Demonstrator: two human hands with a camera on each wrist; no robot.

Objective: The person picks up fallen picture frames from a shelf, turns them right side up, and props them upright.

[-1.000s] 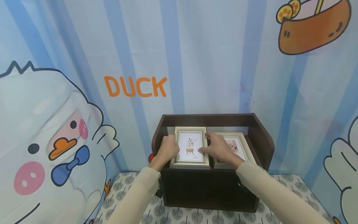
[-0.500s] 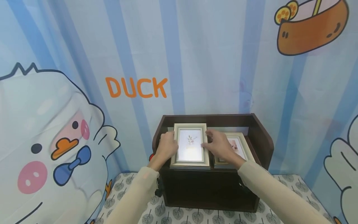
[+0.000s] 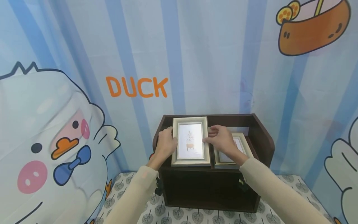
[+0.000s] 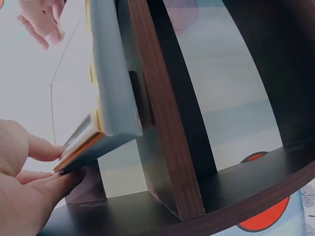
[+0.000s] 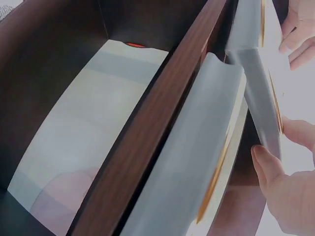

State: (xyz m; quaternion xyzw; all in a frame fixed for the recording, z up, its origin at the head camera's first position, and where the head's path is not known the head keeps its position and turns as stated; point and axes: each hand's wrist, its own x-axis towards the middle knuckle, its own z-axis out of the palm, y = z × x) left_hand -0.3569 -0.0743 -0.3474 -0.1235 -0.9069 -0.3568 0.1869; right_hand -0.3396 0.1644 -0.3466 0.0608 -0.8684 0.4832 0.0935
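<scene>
Two pinches: my left hand [image 3: 165,143] and right hand [image 3: 223,141] gripped picture frame [image 3: 190,141] closely by opposite long sides; long axis ran away from me, neither hand nearer.

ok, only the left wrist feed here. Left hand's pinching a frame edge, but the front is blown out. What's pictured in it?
Observer: Head view, pale from glare: the held frame shows a plant above a brown pot with legs.
Operator: I only get the other hand's fingertips up top. Is it gripping too?
Observer: Yes. In the right wrist view the right hand pinches the opposite edge between thumb and finger.
Operator: Any other frame in the shelf?
Observer: One. The head view has a second frame in the dark shelf, right of the held one and partly hidden by the right hand and forearm.
</scene>
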